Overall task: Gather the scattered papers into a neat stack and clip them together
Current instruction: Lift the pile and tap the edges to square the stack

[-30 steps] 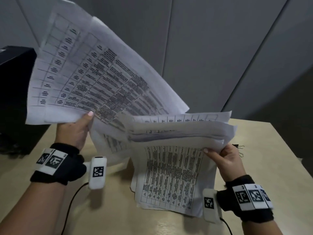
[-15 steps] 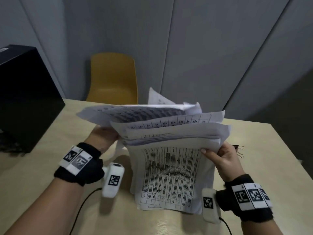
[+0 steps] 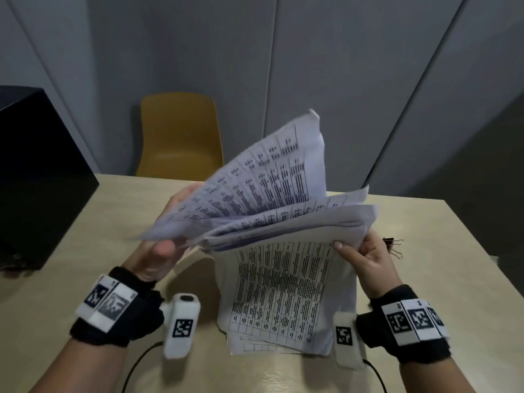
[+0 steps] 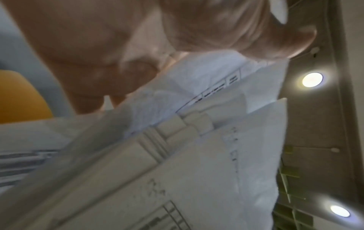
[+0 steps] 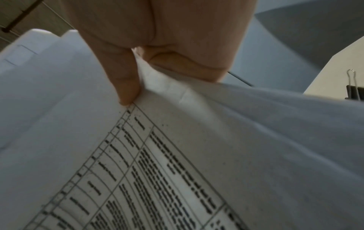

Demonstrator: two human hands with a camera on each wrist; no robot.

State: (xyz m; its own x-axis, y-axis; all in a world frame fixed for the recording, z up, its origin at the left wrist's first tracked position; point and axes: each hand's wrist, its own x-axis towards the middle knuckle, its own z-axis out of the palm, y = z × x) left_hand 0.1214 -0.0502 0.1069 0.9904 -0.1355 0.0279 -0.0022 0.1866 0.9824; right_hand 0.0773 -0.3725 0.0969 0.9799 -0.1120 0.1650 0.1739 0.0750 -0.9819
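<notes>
A loose bundle of printed table sheets hangs above the beige table, its lower edges resting on the tabletop. My right hand pinches the bundle's upper right corner between thumb and fingers. My left hand grips the left side, where the top sheets fan upward and tilt to the right. The left wrist view shows the uneven sheet edges under my palm. A black binder clip lies on the table just behind my right hand, also in the right wrist view as the clip.
A black box stands on the table's left side. A yellow chair sits behind the far table edge, in front of grey wall panels. A cable runs from the left wrist camera across the near table.
My left hand brought its raised sheets down and rightward onto the bundle held by my right hand; now those top sheets flip up on the right. The right hand stayed put.
</notes>
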